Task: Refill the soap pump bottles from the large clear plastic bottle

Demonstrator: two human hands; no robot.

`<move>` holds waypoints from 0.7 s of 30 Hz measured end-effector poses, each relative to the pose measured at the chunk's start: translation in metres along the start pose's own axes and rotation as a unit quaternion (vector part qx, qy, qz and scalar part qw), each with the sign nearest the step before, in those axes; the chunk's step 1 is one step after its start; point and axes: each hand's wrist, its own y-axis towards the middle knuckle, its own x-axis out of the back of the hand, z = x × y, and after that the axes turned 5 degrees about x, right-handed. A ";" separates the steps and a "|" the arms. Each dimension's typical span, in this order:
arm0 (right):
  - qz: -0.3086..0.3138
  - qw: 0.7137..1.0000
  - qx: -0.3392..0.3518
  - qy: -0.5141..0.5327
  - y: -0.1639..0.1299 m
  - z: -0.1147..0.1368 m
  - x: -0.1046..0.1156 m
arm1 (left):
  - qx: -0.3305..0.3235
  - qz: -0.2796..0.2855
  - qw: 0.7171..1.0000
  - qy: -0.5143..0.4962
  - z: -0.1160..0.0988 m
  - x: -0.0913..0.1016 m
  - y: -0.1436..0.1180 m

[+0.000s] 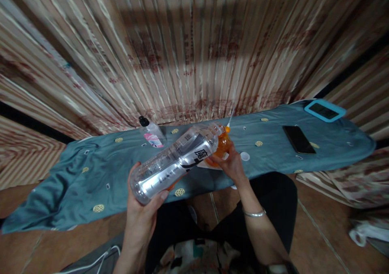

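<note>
A large clear plastic bottle (176, 160) with a silver label lies tilted across the middle of the view. My left hand (144, 209) is closed around its base, and its uncapped mouth points up to the right. Just beyond that mouth, my right hand (229, 162) is closed around an orange see-through container (224, 143), partly hidden by the fingers and the large bottle. The mouth and the container overlap in view; whether they touch I cannot tell. A thin clear tube (232, 116) with an orange tip rises behind the container.
A teal patterned cloth (127, 177) covers the narrow table. On it stand a clear bottle with a black cap (152, 132), a white round disc (244, 156), a dark phone (298, 139) and a blue-framed device (324, 110). A striped curtain (188, 63) hangs close behind.
</note>
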 end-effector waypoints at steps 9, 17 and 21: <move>0.000 1.000 0.013 -0.010 0.000 -0.001 0.000 | -0.009 0.001 1.000 0.006 0.002 0.003 0.001; 0.006 1.000 0.013 -0.009 0.000 -0.002 0.001 | -0.006 -0.001 1.000 0.005 0.000 0.001 0.000; 0.003 1.000 0.011 -0.010 0.000 -0.001 0.000 | -0.009 -0.003 1.000 0.005 0.000 0.001 -0.001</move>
